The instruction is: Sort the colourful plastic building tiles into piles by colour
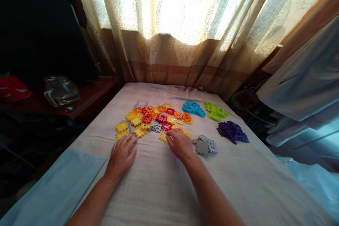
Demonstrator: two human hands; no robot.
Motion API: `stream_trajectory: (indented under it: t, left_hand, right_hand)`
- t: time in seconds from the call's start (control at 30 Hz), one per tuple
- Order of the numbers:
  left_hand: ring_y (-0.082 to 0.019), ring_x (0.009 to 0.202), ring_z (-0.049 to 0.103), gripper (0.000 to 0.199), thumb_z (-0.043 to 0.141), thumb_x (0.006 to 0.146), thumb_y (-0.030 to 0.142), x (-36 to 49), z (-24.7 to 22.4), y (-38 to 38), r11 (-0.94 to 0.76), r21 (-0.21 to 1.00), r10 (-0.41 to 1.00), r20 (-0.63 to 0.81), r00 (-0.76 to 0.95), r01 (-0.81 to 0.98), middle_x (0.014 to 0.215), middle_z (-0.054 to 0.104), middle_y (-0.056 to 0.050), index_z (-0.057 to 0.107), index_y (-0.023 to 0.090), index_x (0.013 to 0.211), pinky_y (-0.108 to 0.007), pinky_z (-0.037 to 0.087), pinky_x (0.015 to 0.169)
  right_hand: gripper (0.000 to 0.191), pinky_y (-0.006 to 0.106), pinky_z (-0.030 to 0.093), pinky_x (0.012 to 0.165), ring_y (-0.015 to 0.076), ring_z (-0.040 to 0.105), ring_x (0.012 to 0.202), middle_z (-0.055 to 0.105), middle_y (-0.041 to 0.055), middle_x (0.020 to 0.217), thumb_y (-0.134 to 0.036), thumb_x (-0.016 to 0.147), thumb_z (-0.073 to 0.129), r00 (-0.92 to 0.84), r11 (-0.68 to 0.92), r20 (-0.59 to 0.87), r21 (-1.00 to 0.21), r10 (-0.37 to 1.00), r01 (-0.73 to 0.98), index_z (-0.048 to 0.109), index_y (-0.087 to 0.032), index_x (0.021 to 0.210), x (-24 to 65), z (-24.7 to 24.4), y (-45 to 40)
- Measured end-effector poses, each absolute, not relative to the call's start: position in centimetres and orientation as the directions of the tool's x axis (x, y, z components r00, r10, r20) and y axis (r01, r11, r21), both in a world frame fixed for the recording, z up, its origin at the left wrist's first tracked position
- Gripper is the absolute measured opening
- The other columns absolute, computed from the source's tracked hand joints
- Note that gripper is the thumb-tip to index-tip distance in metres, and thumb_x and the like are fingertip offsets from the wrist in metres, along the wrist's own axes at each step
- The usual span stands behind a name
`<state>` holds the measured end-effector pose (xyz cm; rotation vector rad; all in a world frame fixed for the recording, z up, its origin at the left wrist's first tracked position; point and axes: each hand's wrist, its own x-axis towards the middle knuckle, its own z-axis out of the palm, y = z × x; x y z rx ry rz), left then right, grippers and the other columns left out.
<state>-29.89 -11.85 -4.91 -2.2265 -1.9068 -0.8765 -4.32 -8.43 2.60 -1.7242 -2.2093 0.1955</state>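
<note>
Rests the left hand [121, 155] on the pale cloth [153, 180] with fingers loosely spread, just beside the mixed pile [147, 119] of red, orange and yellow notched pieces; reaches with the right hand [178, 142], narrowed and curled, to a yellow piece [162, 136] at the pile's near edge; cannot tell whether gripping it. Has to the right a gray heap [203, 147], a purple heap [233, 132], a blue heap [193, 108] and a green heap [215, 111].
</note>
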Motion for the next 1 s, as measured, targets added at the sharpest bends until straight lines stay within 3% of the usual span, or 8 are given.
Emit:
stream_trajectory:
  t: [0.1, 0.23, 0.4, 0.6, 0.77, 0.83, 1.0]
  left_hand:
    - [-0.027, 0.122, 0.054, 0.031, 0.047, 0.087, 0.032, -29.9, -4.9, -11.9, -0.228, 0.298, 0.879, 0.472, 0.064, 0.927, 0.129, 0.063, -0.008, 0.066, 0.026, 0.109, -0.050, 0.040, 0.106]
    - [-0.026, 0.123, 0.054, 0.030, 0.048, 0.087, 0.032, -29.8, -4.8, -11.9, -0.236, 0.288, 0.875, 0.478, 0.074, 0.928, 0.131, 0.062, -0.008, 0.066, 0.025, 0.110, -0.050, 0.040, 0.106]
    - [-0.026, 0.121, 0.055, 0.030, 0.048, 0.087, 0.032, -29.8, -4.8, -12.0, -0.238, 0.271, 0.869, 0.489, 0.080, 0.932, 0.128, 0.063, -0.007, 0.066, 0.027, 0.111, -0.048, 0.042, 0.105]
    - [-0.027, 0.122, 0.054, 0.031, 0.049, 0.087, 0.030, -29.7, -4.7, -12.1, -0.237, 0.279, 0.870, 0.487, 0.076, 0.930, 0.128, 0.063, -0.008, 0.066, 0.025, 0.111, -0.050, 0.041, 0.105]
    - [-0.028, 0.124, 0.053, 0.031, 0.050, 0.086, 0.030, -29.7, -4.7, -12.1, -0.232, 0.286, 0.873, 0.482, 0.070, 0.930, 0.130, 0.062, -0.007, 0.066, 0.026, 0.113, -0.050, 0.041, 0.105]
    - [-0.028, 0.123, 0.054, 0.031, 0.050, 0.086, 0.030, -29.7, -4.7, -12.1, -0.232, 0.286, 0.876, 0.476, 0.072, 0.930, 0.130, 0.062, -0.007, 0.066, 0.026, 0.112, -0.050, 0.041, 0.105]
    - [-0.028, 0.122, 0.054, 0.030, 0.049, 0.086, 0.031, -29.8, -4.8, -12.0, -0.240, 0.280, 0.875, 0.477, 0.082, 0.930, 0.129, 0.063, -0.008, 0.067, 0.025, 0.111, -0.051, 0.040, 0.106]
  right_hand:
    - [0.023, 0.031, 0.045, 0.086, 0.0205, 0.060, 0.103, 0.068, 0.0073, 0.110, -0.023, 0.089, 0.052, -0.286, 0.337, 0.199, -0.309, 0.937, 0.890, 0.068, -0.024, 0.105, -6.9, 1.8, -6.9]
    - [0.040, 0.038, 0.039, 0.100, 0.0248, 0.051, 0.120, 0.060, 0.0105, 0.129, -0.025, 0.086, 0.055, -0.325, 0.386, 0.235, -0.293, 0.916, 0.875, 0.060, -0.019, 0.125, -8.6, 0.9, -4.9]
    - [0.051, 0.045, 0.032, 0.106, 0.0288, 0.039, 0.132, 0.051, 0.0090, 0.143, -0.033, 0.086, 0.056, -0.383, 0.433, 0.216, -0.280, 0.898, 0.857, 0.052, -0.019, 0.135, -9.9, 0.2, -3.1]
    - [0.048, 0.044, 0.033, 0.102, 0.0275, 0.049, 0.119, 0.064, 0.0102, 0.126, -0.033, 0.085, 0.059, -0.401, 0.471, 0.275, -0.270, 0.874, 0.840, 0.055, -0.019, 0.131, -10.4, -0.1, -3.6]
    - [0.018, 0.040, 0.035, 0.098, 0.0228, 0.055, 0.106, 0.071, 0.0041, 0.109, -0.025, 0.088, 0.058, -0.437, 0.561, 0.407, -0.263, 0.803, 0.785, 0.070, -0.026, 0.102, -9.1, -1.2, -6.3]
    - [0.017, 0.038, 0.037, 0.094, 0.0210, 0.057, 0.101, 0.072, 0.0030, 0.104, -0.022, 0.090, 0.055, -0.435, 0.578, 0.441, -0.271, 0.785, 0.769, 0.071, -0.026, 0.094, -8.3, -1.6, -7.3]
    - [0.015, 0.038, 0.037, 0.093, 0.0224, 0.055, 0.106, 0.070, 0.0050, 0.111, -0.025, 0.088, 0.057, -0.424, 0.592, 0.478, -0.281, 0.769, 0.756, 0.070, -0.024, 0.095, -7.4, -2.0, -8.6]
